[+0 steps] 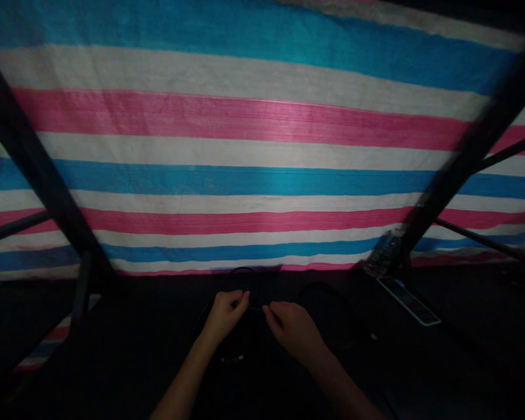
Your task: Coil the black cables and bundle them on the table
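My left hand (228,310) is closed in a pinch on a thin black cable (241,269), which arches up behind the fingers in a loop. Facing it, my right hand (294,328) has thumb and fingers pressed together too. A faint dark stretch of the cable runs across the small gap between the two hands. Below the left hand lies a small pale connector (231,359), blurred by the dark. To the right of my right hand is a coil of black cable (319,285), hard to make out against the dark surface.
A phone (409,300) with a light edge lies on the dark surface (157,315) at right. Behind it a clear plastic bottle (384,252) leans by a dark frame post (459,169). Another post (48,181) slants at left. A striped sheet (262,122) hangs behind.
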Demonstrator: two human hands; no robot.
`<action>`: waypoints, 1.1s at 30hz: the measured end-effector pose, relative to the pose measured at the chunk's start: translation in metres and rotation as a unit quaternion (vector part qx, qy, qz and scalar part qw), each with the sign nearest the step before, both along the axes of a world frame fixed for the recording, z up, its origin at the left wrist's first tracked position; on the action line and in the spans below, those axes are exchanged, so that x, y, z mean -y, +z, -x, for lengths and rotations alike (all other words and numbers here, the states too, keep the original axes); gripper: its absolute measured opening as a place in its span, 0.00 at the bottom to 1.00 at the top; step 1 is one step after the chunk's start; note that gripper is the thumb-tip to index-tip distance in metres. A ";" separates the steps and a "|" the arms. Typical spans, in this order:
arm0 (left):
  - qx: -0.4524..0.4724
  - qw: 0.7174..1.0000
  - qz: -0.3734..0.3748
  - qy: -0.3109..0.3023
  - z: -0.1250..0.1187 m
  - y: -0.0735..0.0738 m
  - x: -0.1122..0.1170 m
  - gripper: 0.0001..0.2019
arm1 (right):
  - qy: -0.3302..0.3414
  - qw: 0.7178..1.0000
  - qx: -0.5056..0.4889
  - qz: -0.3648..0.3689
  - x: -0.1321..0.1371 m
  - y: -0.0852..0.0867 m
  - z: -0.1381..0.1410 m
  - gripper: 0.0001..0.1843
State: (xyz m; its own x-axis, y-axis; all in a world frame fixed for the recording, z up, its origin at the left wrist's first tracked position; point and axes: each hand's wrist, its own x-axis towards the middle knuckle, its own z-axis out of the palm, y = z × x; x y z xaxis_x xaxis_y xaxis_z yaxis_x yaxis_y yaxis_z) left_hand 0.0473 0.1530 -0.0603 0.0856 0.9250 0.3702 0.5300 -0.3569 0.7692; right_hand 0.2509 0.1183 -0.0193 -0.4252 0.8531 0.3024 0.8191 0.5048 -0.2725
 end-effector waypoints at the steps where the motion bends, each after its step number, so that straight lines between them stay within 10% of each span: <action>1: -0.001 1.000 0.001 -0.004 0.001 0.001 0.001 0.23 | 0.009 1.000 -0.004 0.004 0.000 -0.001 0.003 0.19; 16: 0.075 0.991 0.085 -0.074 0.000 0.010 0.006 0.15 | -0.078 0.980 -0.102 -0.150 -0.012 0.036 -0.088 0.30; 33: 0.012 0.999 0.032 -0.039 0.023 -0.008 -0.006 0.19 | -0.384 0.864 -0.104 -0.310 0.038 0.068 -0.220 0.25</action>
State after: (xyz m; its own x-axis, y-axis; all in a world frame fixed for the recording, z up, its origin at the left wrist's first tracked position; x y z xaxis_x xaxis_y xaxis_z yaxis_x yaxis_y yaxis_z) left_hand 0.0246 0.1590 -0.0681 0.1507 0.9378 0.3129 0.4833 -0.3460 0.8042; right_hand 0.4713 0.0801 0.0486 0.3121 0.5063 0.8039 0.9432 -0.0636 -0.3261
